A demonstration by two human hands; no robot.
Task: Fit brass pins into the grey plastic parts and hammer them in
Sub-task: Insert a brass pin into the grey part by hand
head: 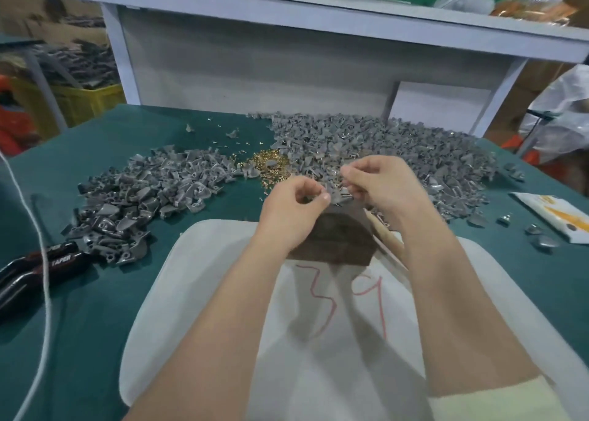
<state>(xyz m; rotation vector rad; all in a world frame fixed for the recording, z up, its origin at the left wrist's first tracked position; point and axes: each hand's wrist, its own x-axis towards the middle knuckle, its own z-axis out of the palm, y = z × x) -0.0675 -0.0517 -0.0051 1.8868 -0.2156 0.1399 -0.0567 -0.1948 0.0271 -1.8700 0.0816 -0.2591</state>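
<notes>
1. Pinching a grey plastic part [335, 195] between them, the person's two hands meet over the middle of the table, just above a dark block [331, 240].
2. The left hand [294, 205] has thumb and forefinger curled tight against the part's nine o'clock edge. The blur hides whether a pin sits in that pinch.
3. The right hand [381, 183] curls its fingers round the part's three o'clock side.
4. A small heap of brass pins [271, 165] lies at eleven o'clock from the hands, just beyond the left knuckles, with a grey piece lying on it.
5. A large heap of grey parts [382, 140] spreads from twelve to three o'clock, running right up behind the right hand. A smaller heap [143, 197] lies at nine to ten o'clock, well apart from the hands.
6. A wooden handle [387, 234] pokes out at four o'clock of the block, under the right wrist; its head is hidden.
7. The block stands on the far edge of a white cloth [223, 261] marked "39" in red, which runs down to six o'clock beneath the forearms.
8. On the green table cover [95, 312], black-and-red pliers [32, 264] marked TAPER lie at eight o'clock, with a white cord [44, 280] passing over them.
9. A white-and-orange packet [557, 216] lies at three o'clock near the table's edge, with a few stray grey parts beside it.
10. A white shelf unit [318, 16] stands at twelve o'clock, and a yellow crate [86, 102] sits at ten o'clock beyond the table.
</notes>
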